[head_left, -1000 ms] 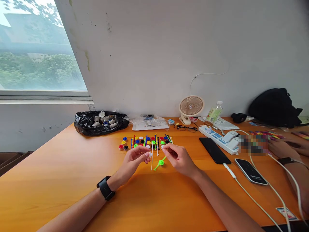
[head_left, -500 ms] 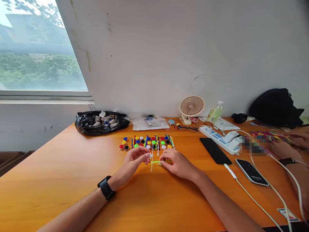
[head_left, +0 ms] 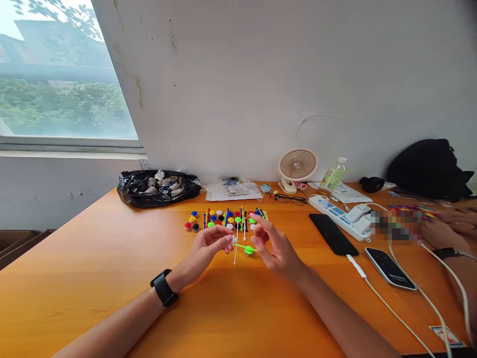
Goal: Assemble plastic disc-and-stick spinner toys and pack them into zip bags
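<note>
My left hand (head_left: 212, 244) pinches a small white plastic piece (head_left: 234, 239), and a thin white rod (head_left: 235, 256) stands out across it near the fingertips. Just right of it, a bright green round cap (head_left: 248, 249) with a thin green rod sits low over the table. My right hand (head_left: 278, 251) is beside this green cap, with thumb and fingers apart and nothing between them. Behind both hands, small round pieces (head_left: 192, 219) in several colours stand in rows with arrow-tipped rods (head_left: 245, 233) among them; my fingers hide some.
A black plastic bag (head_left: 128, 191) with grey pieces lies at the back left. Right of the hands are a black phone (head_left: 328, 233), a white power strip (head_left: 337, 216), a second device (head_left: 389, 268) and cables. A fan (head_left: 298, 164) and a bottle (head_left: 333, 176) stand behind. Another person's hands (head_left: 443, 231) work at far right.
My right hand has let go of the green cap and rod, lifted slightly rightwards, and its fingers have spread. The left hand keeps its pinch on the white piece.
</note>
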The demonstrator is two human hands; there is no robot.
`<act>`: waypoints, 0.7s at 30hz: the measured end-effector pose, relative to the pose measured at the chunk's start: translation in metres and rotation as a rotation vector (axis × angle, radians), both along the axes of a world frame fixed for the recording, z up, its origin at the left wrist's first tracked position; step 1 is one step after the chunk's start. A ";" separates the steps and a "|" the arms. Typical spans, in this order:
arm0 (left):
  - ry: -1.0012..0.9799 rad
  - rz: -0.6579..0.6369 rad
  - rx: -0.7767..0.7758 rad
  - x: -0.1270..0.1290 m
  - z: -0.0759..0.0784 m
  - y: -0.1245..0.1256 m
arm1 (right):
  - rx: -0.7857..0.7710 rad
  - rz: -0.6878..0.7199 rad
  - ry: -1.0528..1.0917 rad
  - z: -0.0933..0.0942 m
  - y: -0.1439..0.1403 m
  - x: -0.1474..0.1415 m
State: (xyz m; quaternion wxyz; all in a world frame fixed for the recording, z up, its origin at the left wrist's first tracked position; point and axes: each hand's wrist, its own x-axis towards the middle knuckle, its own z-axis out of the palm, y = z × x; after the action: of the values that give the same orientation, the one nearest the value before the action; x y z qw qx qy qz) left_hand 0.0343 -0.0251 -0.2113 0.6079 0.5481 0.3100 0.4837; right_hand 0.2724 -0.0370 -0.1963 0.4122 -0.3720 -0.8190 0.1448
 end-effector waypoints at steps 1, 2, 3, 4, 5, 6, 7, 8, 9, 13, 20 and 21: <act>-0.003 -0.010 0.000 0.000 0.000 0.000 | 0.027 0.023 -0.004 -0.002 -0.001 0.000; -0.005 -0.019 0.001 0.000 0.000 0.000 | 0.051 0.045 -0.005 -0.004 -0.001 -0.001; -0.003 -0.025 0.001 -0.001 0.000 0.001 | 0.066 0.060 -0.009 -0.005 -0.001 -0.001; 0.002 -0.029 0.002 -0.001 0.000 0.001 | 0.064 0.069 -0.025 -0.006 -0.001 -0.001; 0.006 -0.029 0.003 0.000 0.001 0.000 | 0.053 0.073 -0.059 -0.007 0.000 -0.001; 0.009 -0.024 0.003 0.000 0.001 0.000 | 0.036 0.072 -0.109 -0.007 0.000 -0.001; 0.011 -0.016 0.005 0.001 0.001 0.000 | 0.017 0.065 -0.164 -0.007 0.001 -0.001; 0.013 -0.004 0.008 0.001 0.001 0.000 | 0.002 0.047 -0.201 -0.007 0.003 0.000; 0.017 0.009 0.011 0.002 0.001 0.000 | -0.007 0.022 -0.204 -0.006 0.004 0.001; 0.050 0.039 0.021 0.006 -0.003 0.001 | -0.027 -0.046 -0.073 -0.002 0.006 0.004; 0.098 0.045 0.041 0.006 -0.010 0.008 | -0.034 0.010 -0.141 0.003 0.004 0.003; 0.100 0.048 0.042 0.006 -0.010 0.009 | -0.034 0.005 -0.134 0.003 0.004 0.004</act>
State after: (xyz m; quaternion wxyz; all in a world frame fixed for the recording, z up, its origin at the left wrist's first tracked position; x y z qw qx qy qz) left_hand 0.0401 -0.0161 -0.2209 0.5682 0.5765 0.3430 0.4766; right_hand 0.2760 -0.0330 -0.1933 0.3496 -0.3857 -0.8431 0.1346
